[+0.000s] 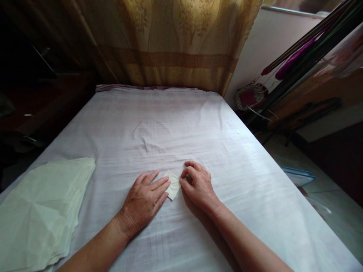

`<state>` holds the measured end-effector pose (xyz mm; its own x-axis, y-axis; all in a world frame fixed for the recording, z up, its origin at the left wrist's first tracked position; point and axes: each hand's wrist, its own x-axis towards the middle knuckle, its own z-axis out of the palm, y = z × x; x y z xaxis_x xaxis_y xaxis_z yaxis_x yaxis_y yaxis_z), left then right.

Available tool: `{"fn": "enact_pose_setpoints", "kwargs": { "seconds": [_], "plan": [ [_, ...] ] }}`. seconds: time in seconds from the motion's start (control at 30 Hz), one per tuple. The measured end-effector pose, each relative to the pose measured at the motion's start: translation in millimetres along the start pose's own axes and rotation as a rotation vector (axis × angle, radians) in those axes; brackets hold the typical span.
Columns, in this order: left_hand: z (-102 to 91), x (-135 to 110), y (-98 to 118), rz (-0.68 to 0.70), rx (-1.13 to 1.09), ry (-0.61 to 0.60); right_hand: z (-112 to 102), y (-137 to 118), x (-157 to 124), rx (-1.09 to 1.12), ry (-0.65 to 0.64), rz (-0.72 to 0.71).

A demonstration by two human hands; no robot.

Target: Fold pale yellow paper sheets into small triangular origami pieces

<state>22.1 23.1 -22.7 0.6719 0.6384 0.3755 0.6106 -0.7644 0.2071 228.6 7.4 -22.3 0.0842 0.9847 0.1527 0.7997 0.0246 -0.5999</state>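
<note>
A small folded piece of pale paper [174, 184] lies on the cloth-covered surface between my two hands, one corner pointing toward me. My left hand [146, 194] rests flat with its fingers stretched out, the fingertips over the paper's left side and hiding part of it. At the paper's right corner, my right hand [198, 183] pinches the edge between thumb and index finger. Off to the left lies a stack of pale green-white paper sheets [42, 211]; the top sheet shows crease lines that cross near its middle.
A whitish, lightly wrinkled cloth [159, 124] covers the surface. Beyond its far edge hangs a gold patterned curtain [176, 45]. On the right are a red patterned bag [251, 96], dark poles [306, 64] and a blue-rimmed item [297, 173] near the floor. Dark furniture [42, 102] stands left.
</note>
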Motion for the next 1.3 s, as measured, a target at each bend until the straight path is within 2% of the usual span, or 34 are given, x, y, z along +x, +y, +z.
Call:
{"fn": "enact_pose_setpoints", "kwargs": {
  "seconds": [0.2,0.4,0.73,0.93,1.07,1.2,1.3],
  "plan": [
    [-1.5,-4,-4,-0.002,0.005,-0.041,3,5,-2,0.009,0.023,0.003],
    [-12.3,-16,-15,0.025,0.079,-0.090,3,7,-2,0.022,0.039,0.001],
    [-20.3,-32,-23,0.029,0.139,-0.039,5,10,-2,0.005,0.050,-0.027],
    [-16.8,-28,-16,0.013,0.137,0.012,8,11,-2,-0.011,0.084,-0.057],
    [-14.0,-18,-11,0.045,0.075,-0.038,8,12,-3,-0.027,0.111,-0.072],
    [-11.5,-15,-9,0.029,0.039,-0.063,7,5,-9,-0.056,0.126,-0.207],
    [-11.2,-15,-9,0.024,0.037,-0.058,6,-8,-17,-0.120,-0.050,-0.383]
  ]
}}
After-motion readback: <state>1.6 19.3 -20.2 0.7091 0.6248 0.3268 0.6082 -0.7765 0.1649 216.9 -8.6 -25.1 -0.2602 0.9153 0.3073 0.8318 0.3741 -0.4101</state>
